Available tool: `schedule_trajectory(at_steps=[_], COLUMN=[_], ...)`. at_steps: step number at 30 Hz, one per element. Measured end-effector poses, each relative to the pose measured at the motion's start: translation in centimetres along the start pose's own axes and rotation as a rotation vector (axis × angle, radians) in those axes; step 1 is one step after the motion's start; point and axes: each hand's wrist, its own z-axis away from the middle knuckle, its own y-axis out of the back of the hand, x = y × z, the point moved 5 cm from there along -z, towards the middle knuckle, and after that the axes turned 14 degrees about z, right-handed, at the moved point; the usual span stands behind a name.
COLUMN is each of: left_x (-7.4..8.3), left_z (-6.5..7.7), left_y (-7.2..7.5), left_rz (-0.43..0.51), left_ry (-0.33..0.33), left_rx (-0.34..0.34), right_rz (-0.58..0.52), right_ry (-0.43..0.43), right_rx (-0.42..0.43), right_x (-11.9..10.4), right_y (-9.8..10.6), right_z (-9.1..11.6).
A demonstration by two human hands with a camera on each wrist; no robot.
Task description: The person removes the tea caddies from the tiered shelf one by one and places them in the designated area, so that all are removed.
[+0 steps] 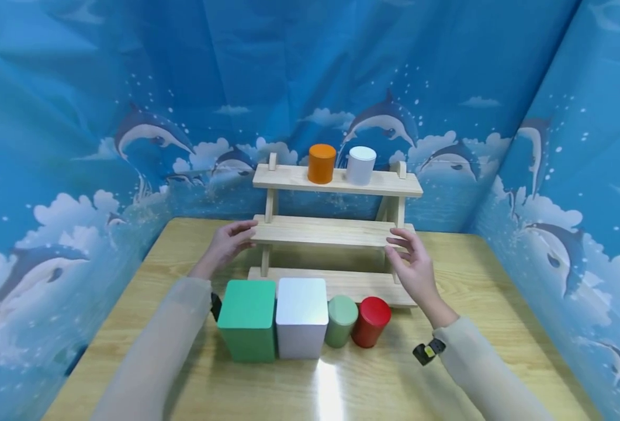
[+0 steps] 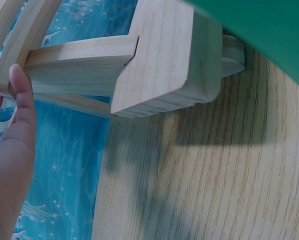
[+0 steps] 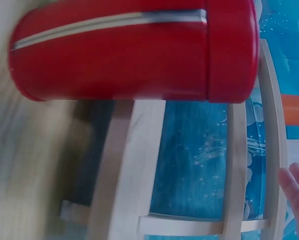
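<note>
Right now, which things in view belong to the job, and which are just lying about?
Likely the job, going by the hands:
rack
left hand and right hand, one at each side of it

Seemingly just lying about, untouched:
orange tin, white tin, up top
green box, white box, pale green tin, red tin, in front

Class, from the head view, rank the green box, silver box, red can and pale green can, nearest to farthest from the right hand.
1. Red can, in front of the rack, row's right end.
2. Pale green can, just left of it.
3. Silver box, further left.
4. Green box, row's left end.
</note>
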Motion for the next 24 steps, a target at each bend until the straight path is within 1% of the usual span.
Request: schedule_trajectory(at_steps=[9, 15, 24], left_x=[0.0, 0.1, 0.2], left_z=[0.0, 0.2, 0.3], left_y=[0.0, -0.2, -0.2], left_rz=[-0.004, -0.010, 0.007], left_ry=[0.006, 0.005, -0.007], left_rx=[0.021, 0.002, -0.007], right_rz=[0.041, 0.088, 0.141], right_ry=[-0.024, -0.046, -0.034], right_rx=[-0.009, -0.003, 0.006], right_x=[-0.6, -0.9, -1.7], right_y=[-0.5, -0.6, -0.7], right_z=[-2.0, -3.1, -4.7])
